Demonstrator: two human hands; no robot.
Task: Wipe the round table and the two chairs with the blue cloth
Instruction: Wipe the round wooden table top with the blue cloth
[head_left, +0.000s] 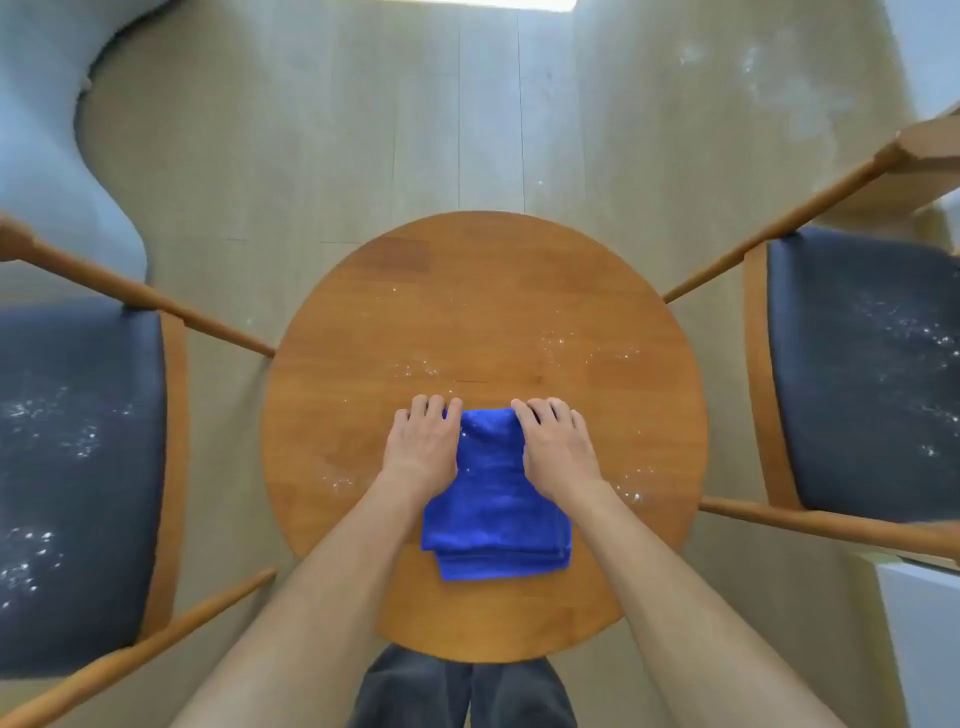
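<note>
A folded blue cloth (493, 509) lies on the round wooden table (467, 312), near its front half. My left hand (423, 444) rests flat on the cloth's left far corner and partly on the table. My right hand (556, 447) presses flat on the cloth's right far corner. Neither hand grips the cloth; fingers lie spread. White crumbs or powder speckle the tabletop around the hands. The left chair (72, 467) and the right chair (872, 374) have dark seats dusted with white specks.
Wooden chair arms (779, 228) reach toward the table from both sides. A grey curved seat (47, 130) stands at the far left. A white box edge (919, 623) sits at the lower right. Light wooden floor with white specks lies beyond the table.
</note>
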